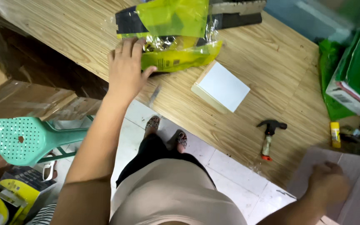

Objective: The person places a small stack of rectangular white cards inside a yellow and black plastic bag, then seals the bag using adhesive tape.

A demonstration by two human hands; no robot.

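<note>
My left hand point(126, 68) rests with fingers spread on the edge of a yellow-green plastic package point(176, 35) lying on a wooden table point(251, 58); a dark flat item shows through and behind the plastic. My right hand point(328, 183), blurred at the lower right, presses on a pale pinkish-grey board point(355, 175) near the table's corner; whether it grips the board I cannot tell. A white rectangular block point(222, 86) lies flat on the table between the hands.
A small hammer point(269, 137) with a black head lies near the table's front edge. A yellow glue stick point(335, 134) and green boxes point(355, 71) stand at right. A green perforated plastic chair point(21, 137) and cardboard boxes point(17, 100) are at left, on white floor tiles.
</note>
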